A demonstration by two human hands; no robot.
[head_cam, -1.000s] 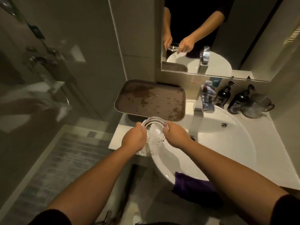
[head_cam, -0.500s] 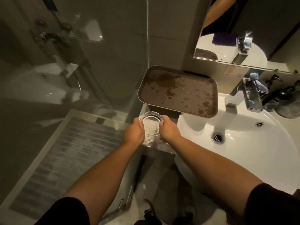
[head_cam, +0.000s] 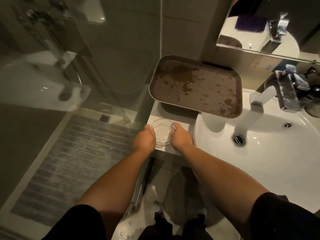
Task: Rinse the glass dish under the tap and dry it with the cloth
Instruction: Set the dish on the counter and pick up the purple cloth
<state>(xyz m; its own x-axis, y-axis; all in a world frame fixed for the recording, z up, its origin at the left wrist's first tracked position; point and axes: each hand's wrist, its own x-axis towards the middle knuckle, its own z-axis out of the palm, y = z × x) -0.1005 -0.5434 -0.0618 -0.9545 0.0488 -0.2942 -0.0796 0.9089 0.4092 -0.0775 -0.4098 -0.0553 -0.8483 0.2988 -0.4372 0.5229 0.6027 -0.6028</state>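
A small round clear glass dish [head_cam: 162, 130] with notched rim sits low over the white counter corner [head_cam: 183, 125], left of the basin. My left hand [head_cam: 144, 141] grips its left side and my right hand [head_cam: 181, 135] grips its right side. The chrome tap [head_cam: 284, 94] stands at the right, over the white basin [head_cam: 259, 153]; no water runs from it. The purple cloth shows only as a reflection in the mirror [head_cam: 249, 23].
A wet brown tray [head_cam: 195, 87] lies on the counter just behind the dish, overhanging the basin edge. Dark bottles [head_cam: 313, 90] stand behind the tap. A glass shower screen [head_cam: 86, 66] and a grey floor mat [head_cam: 72, 153] are at the left.
Both hands carried the dish from over the basin's left edge leftward to the counter corner in front of the tray. The view tilted down and left; the cloth left direct view.
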